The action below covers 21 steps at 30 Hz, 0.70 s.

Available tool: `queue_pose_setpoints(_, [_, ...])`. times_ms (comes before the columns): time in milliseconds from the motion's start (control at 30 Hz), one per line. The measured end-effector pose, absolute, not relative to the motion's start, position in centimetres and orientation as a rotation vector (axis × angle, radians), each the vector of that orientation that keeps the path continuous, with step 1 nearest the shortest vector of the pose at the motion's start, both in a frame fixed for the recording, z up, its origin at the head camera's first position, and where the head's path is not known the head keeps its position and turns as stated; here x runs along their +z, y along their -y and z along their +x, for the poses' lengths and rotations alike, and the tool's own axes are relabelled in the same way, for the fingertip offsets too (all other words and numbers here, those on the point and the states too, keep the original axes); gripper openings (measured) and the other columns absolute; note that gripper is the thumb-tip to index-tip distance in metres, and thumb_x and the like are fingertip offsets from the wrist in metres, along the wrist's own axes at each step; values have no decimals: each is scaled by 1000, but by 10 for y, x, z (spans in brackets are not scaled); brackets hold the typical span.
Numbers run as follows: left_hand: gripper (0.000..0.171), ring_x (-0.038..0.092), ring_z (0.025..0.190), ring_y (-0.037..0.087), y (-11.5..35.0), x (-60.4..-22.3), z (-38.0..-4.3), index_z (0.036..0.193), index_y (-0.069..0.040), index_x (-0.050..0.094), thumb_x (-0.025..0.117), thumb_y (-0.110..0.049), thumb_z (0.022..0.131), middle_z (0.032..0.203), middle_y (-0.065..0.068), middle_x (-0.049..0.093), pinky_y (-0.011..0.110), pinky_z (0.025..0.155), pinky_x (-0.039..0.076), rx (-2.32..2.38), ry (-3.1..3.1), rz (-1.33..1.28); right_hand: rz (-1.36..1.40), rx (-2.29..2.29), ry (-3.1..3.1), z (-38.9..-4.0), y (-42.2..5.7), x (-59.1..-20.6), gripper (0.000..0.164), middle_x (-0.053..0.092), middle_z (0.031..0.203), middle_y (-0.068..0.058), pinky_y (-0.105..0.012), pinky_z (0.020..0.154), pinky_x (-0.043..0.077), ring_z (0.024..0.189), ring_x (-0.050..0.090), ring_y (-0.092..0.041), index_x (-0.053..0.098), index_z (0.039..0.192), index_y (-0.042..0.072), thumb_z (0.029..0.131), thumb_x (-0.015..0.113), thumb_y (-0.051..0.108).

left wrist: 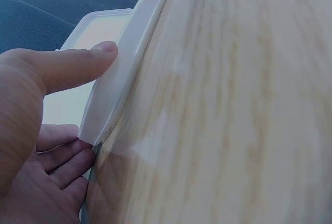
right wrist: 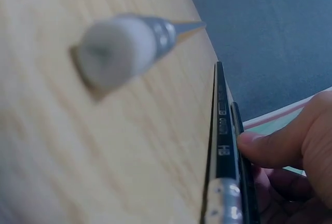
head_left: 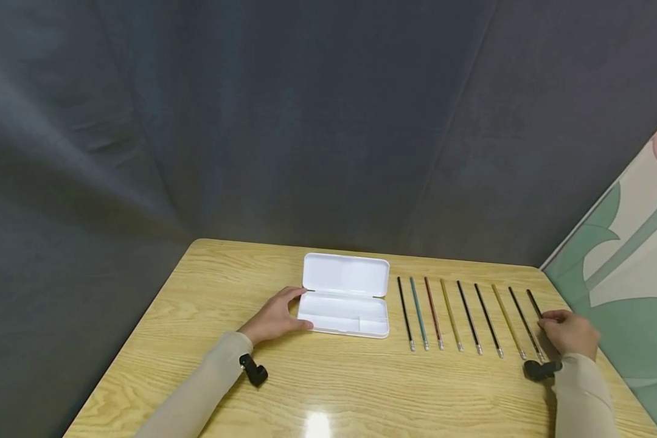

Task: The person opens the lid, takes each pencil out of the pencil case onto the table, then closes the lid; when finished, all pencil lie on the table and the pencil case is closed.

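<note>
A white pencil case [head_left: 319, 303] lies with its lid raised on the wooden table. My left hand [head_left: 274, 319] holds its left end, the thumb [left wrist: 106, 53] against the front wall and the fingers round the end. Far to the right, my right hand [head_left: 572, 333] pinches a black pencil [head_left: 533, 302], the last in a row; its lower part is hidden by the hand. In the right wrist view the thumb presses that pencil [right wrist: 248, 190], close beside another black pencil [right wrist: 222, 115] with printed letters.
Several pencils lie spaced out in a row right of the case, among them a blue one [head_left: 418, 310], a red one [head_left: 433, 310] and a yellow one [head_left: 451, 311], erasers towards me. A dark curtain [head_left: 328, 134] hangs behind the table; patterned fabric [head_left: 635, 274] is at the right.
</note>
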<state>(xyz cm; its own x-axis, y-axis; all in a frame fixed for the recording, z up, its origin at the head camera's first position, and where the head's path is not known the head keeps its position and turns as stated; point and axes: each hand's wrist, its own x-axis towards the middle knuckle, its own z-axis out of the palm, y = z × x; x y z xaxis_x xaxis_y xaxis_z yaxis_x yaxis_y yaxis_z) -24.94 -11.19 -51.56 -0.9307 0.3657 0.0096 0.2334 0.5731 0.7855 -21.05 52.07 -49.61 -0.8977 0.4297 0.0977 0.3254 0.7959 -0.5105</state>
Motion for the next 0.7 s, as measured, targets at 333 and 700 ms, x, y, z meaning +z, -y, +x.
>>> queue_pose_setpoints(333, [90,39,149,30,111,-516,-250,151,-21,49,87,-52,75,158,2,44,54,120,37,1276,-2653,526,-719,899,2684,-205,-518,-488,46,68,71,11,-44,91,44,87,64,-26,69,120,-1,99,57,38])
queue_pose_setpoints(700, [91,41,148,29,107,-518,-255,150,-19,50,87,-52,75,156,3,46,53,120,37,1272,-2660,542,-200,1867,1996,-220,-442,-418,17,76,85,16,-9,68,56,73,72,2,76,108,15,93,73,10])
